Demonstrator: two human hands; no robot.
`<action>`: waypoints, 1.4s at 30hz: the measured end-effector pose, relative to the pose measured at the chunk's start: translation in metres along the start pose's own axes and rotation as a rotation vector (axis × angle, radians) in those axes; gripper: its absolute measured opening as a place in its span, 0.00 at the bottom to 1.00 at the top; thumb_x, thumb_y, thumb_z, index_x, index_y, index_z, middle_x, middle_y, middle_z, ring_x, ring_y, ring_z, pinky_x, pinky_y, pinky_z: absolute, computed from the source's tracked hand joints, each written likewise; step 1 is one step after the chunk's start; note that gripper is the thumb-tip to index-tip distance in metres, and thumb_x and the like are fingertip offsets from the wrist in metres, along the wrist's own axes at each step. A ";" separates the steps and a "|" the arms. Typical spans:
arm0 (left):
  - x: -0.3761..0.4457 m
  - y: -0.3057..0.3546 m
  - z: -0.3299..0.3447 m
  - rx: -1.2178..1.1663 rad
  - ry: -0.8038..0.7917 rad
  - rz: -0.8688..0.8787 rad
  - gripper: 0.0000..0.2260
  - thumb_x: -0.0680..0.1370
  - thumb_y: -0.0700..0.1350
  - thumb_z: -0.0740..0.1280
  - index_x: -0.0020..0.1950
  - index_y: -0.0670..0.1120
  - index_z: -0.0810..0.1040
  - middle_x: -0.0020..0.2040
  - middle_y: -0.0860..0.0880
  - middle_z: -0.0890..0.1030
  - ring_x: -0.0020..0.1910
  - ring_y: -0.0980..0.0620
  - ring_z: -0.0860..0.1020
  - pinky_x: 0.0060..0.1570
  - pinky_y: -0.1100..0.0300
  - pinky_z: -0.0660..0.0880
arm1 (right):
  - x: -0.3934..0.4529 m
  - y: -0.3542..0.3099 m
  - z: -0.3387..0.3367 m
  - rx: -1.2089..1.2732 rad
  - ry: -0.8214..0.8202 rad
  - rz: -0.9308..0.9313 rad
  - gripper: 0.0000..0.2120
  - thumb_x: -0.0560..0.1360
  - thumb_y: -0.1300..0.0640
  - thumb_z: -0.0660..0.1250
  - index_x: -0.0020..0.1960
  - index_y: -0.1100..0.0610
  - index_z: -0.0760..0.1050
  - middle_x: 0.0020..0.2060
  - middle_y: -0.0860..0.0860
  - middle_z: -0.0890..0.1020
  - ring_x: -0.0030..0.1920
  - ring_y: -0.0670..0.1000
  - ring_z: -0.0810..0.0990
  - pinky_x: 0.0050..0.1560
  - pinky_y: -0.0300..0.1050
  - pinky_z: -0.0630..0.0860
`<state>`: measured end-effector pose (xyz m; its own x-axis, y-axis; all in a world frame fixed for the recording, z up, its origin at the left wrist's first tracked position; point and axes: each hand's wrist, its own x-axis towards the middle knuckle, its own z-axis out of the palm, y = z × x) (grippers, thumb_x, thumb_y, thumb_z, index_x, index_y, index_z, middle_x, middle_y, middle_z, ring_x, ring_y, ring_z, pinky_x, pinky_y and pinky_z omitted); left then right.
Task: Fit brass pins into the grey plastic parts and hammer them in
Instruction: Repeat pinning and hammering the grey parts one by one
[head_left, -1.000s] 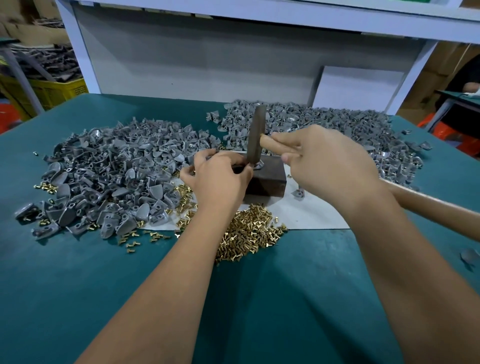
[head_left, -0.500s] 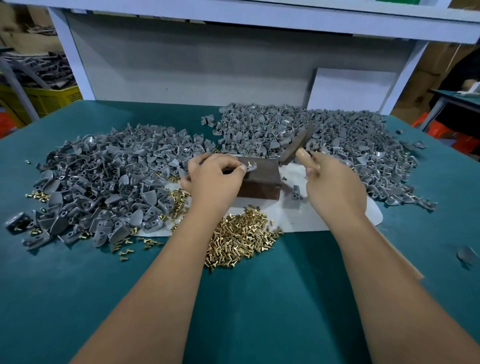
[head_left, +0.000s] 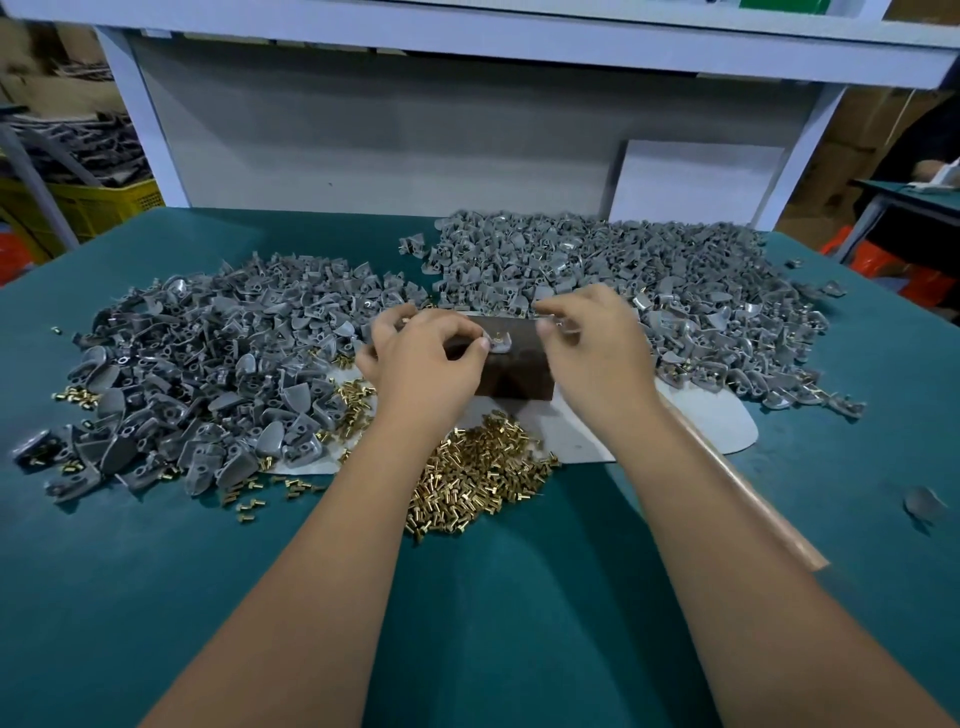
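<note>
A dark metal block (head_left: 519, 376) stands on a white sheet (head_left: 719, 423) in the middle of the green table. On its top lies a grey plastic part (head_left: 500, 344) with a brass pin in it, and my left hand (head_left: 423, 364) pinches this part at its left end. My right hand (head_left: 595, 351) is at the block's right side, fingers curled round the hammer (head_left: 753, 499), whose wooden handle runs back under my right forearm. The hammer's head is blurred beside my fingers. A heap of brass pins (head_left: 478, 480) lies just in front of the block.
A pile of grey parts (head_left: 208, 364) covers the table's left, with loose pins along its edges. A second grey pile (head_left: 675, 291) lies at the back right. A single grey piece (head_left: 922, 501) lies near the right edge. A grey back panel (head_left: 395, 140) closes the bench.
One second ago the hammer stood head-down on the part on the block. It swung off to the right and now lies low. My right hand came back to the block; my left stayed on the part.
</note>
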<state>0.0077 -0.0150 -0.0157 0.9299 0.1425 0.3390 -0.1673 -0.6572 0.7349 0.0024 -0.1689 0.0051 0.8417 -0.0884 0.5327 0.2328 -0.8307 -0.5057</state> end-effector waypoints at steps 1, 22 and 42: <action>0.000 0.000 0.000 0.018 0.010 0.014 0.02 0.77 0.53 0.69 0.46 0.58 0.81 0.60 0.61 0.79 0.70 0.51 0.59 0.63 0.51 0.52 | 0.001 -0.007 0.005 0.049 -0.048 -0.033 0.11 0.77 0.55 0.66 0.58 0.51 0.80 0.45 0.43 0.71 0.52 0.47 0.72 0.51 0.42 0.67; 0.001 -0.002 0.002 0.078 0.048 0.028 0.03 0.76 0.55 0.69 0.47 0.59 0.82 0.58 0.62 0.79 0.71 0.52 0.59 0.65 0.46 0.52 | 0.001 -0.017 0.026 0.122 -0.054 -0.030 0.10 0.73 0.63 0.70 0.35 0.53 0.74 0.34 0.41 0.71 0.36 0.37 0.69 0.38 0.25 0.62; 0.000 -0.004 0.003 0.044 0.038 0.036 0.04 0.77 0.56 0.67 0.43 0.61 0.77 0.58 0.62 0.78 0.70 0.52 0.59 0.67 0.44 0.52 | -0.004 0.029 -0.017 -0.530 0.068 0.214 0.13 0.80 0.51 0.60 0.56 0.60 0.74 0.51 0.57 0.77 0.53 0.59 0.76 0.40 0.46 0.65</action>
<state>0.0096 -0.0141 -0.0202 0.9105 0.1453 0.3872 -0.1850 -0.6942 0.6956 -0.0024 -0.2019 -0.0004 0.8058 -0.3056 0.5073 -0.2304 -0.9509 -0.2069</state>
